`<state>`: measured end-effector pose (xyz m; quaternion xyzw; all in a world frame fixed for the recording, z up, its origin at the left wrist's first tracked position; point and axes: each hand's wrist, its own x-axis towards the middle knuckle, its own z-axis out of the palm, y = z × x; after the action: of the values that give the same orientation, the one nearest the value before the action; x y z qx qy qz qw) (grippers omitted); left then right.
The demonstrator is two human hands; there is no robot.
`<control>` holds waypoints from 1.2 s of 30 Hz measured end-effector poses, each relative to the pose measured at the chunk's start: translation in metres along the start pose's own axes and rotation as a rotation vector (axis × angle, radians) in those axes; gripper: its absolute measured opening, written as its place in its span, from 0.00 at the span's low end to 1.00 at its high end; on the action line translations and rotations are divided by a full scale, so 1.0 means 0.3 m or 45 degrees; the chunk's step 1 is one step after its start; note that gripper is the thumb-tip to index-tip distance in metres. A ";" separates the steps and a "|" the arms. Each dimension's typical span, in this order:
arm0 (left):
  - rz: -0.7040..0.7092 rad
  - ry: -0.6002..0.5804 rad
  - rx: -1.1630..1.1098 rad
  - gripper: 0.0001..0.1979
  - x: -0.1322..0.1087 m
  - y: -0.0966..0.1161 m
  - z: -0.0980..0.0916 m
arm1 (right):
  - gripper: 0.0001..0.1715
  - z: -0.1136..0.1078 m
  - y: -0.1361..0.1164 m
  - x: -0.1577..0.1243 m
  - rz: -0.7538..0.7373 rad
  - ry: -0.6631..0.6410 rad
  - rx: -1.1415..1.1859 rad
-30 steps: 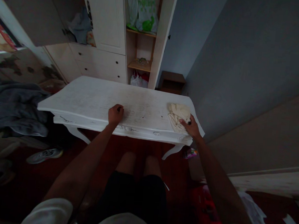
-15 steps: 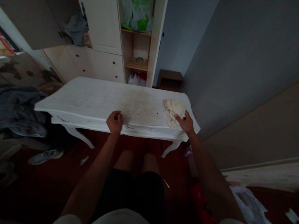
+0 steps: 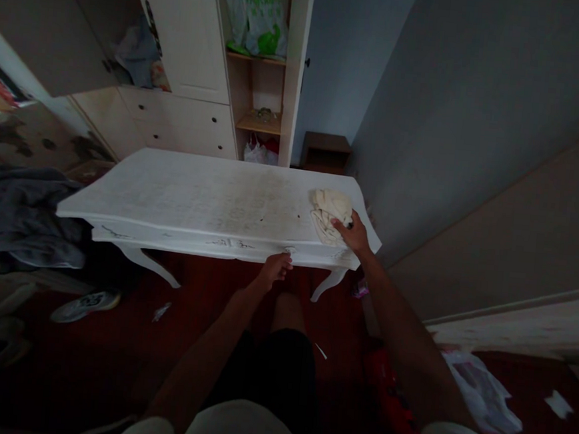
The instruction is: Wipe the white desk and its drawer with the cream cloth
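Your right hand (image 3: 352, 234) is at the right end of the bench (image 3: 195, 196), its grip closed on the near edge of the cream cloth (image 3: 328, 206), which lies bunched by that corner. Your left hand (image 3: 275, 268) is just under the bench's front edge, beside the small drawer knob (image 3: 289, 249); I cannot tell whether that grip has closed. The cloth lies close to the bench's right edge, so I judge an outward sweep could drag it off.

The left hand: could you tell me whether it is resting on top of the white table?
No, the left hand is below the top, by a small knob on the front of the white table.
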<state>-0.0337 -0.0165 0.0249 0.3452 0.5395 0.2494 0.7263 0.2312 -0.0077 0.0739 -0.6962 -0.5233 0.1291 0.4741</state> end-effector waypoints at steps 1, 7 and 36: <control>-0.066 -0.023 -0.034 0.13 0.014 0.005 0.013 | 0.45 0.000 0.000 0.000 0.001 -0.002 0.003; -0.205 -0.117 -0.282 0.17 0.064 0.020 0.047 | 0.44 0.001 -0.003 -0.002 -0.003 0.001 -0.003; -0.010 -0.193 -0.376 0.13 -0.181 -0.257 -0.001 | 0.43 -0.001 0.004 -0.002 -0.042 -0.005 -0.035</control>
<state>-0.0506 -0.1055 -0.0013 0.2504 0.4419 0.2965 0.8088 0.2319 -0.0085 0.0729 -0.6936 -0.5375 0.1152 0.4655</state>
